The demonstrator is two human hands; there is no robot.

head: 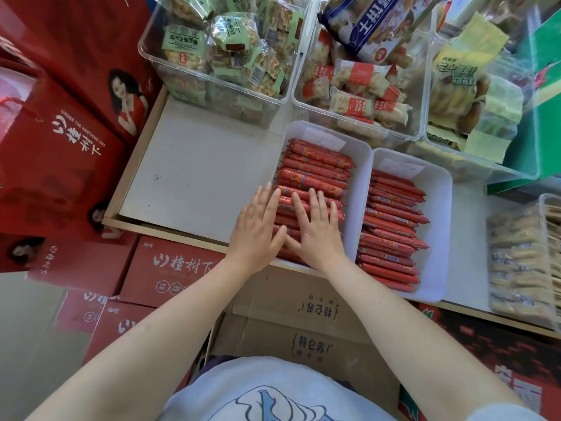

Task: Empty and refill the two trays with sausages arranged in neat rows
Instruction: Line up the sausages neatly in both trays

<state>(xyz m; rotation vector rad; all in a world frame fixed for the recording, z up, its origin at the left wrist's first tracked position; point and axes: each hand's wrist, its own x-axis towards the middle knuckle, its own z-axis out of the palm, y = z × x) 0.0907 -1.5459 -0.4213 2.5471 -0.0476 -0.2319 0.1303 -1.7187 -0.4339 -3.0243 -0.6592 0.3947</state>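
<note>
Both hands lie flat, fingers straight, grasping nothing: left hand (pixel 258 226) and right hand (pixel 315 229) press the sausages (pixel 315 174) in the left tray (pixel 361 189) at frame centre; right tray (pixel 437 223) adjoins.

Matt white plastic trays (pixel 362 165) hold glossy film-wrapped sausages (pixel 315 174).

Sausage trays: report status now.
Both hands flat: left hand, right hand pressing sausages in left tray. Right tray filled in rows. Nothing in the way.
</note>
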